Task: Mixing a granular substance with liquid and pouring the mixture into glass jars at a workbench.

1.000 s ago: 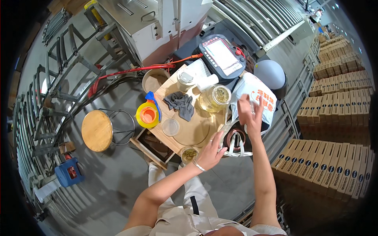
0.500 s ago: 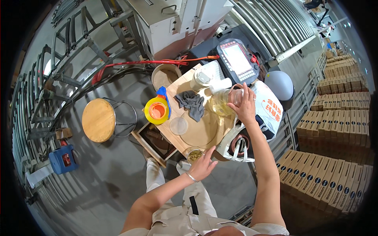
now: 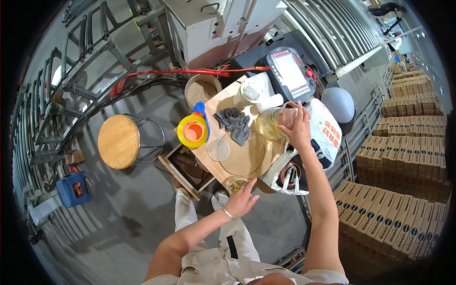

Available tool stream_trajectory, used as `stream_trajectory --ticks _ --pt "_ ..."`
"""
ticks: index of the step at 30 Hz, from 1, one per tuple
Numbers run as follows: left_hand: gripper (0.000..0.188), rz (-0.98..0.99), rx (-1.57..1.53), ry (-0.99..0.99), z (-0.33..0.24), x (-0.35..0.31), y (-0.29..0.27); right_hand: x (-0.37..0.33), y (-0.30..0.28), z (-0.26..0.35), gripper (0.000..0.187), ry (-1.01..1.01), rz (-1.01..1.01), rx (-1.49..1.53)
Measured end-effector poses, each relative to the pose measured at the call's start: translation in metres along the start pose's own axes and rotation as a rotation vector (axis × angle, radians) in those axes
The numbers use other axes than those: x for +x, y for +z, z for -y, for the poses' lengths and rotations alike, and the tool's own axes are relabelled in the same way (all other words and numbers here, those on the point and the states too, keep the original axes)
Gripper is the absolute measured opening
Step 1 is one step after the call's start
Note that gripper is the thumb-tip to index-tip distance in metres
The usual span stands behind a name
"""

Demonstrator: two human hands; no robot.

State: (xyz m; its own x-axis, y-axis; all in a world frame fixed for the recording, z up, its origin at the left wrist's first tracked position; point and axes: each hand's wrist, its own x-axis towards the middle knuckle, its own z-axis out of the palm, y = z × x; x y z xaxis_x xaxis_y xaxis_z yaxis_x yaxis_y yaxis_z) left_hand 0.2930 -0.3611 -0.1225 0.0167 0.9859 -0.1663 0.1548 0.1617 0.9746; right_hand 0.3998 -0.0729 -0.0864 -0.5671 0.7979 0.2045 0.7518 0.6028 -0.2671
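My right hand (image 3: pixel 298 127) is curled over the rim of a clear jug (image 3: pixel 270 124) with pale yellow liquid in it, at the right of the wooden tabletop (image 3: pixel 212 166). Beside the near corner, my left hand (image 3: pixel 240 201) has its fingers stretched out, next to a small clear jar (image 3: pixel 236 184) of greenish dried pieces. Whether the fingertips touch that jar I cannot tell. Between the hands, a clear round lid (image 3: pixel 218 150) lies near a round flat board (image 3: pixel 244 156). A crumpled grey cloth (image 3: pixel 234 124) rests farther back.
A yellow tape roll on a blue dispenser (image 3: pixel 194 131) sits at the table's left edge. White cup (image 3: pixel 249 91), control pendant (image 3: pixel 289 71) and white bag (image 3: pixel 325 126) stand beyond. A wooden-topped stool (image 3: pixel 118 141) is at left; stacked cartons (image 3: pixel 380 218) line the right.
The whole view has shifted slightly. Both hands keep nearly the same places, the right on the jug and the left by the small jar.
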Motion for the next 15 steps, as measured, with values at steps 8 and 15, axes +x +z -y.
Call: stream_trajectory --ticks 8,15 --pt "0.063 0.094 0.054 -0.109 0.009 -0.010 -0.013 0.000 -0.021 0.009 0.097 -0.001 -0.017 -0.023" --pt "0.055 -0.036 0.151 0.036 -0.006 -0.013 -0.021 -0.120 -0.043 0.065 0.018 0.406 -0.001 0.708"
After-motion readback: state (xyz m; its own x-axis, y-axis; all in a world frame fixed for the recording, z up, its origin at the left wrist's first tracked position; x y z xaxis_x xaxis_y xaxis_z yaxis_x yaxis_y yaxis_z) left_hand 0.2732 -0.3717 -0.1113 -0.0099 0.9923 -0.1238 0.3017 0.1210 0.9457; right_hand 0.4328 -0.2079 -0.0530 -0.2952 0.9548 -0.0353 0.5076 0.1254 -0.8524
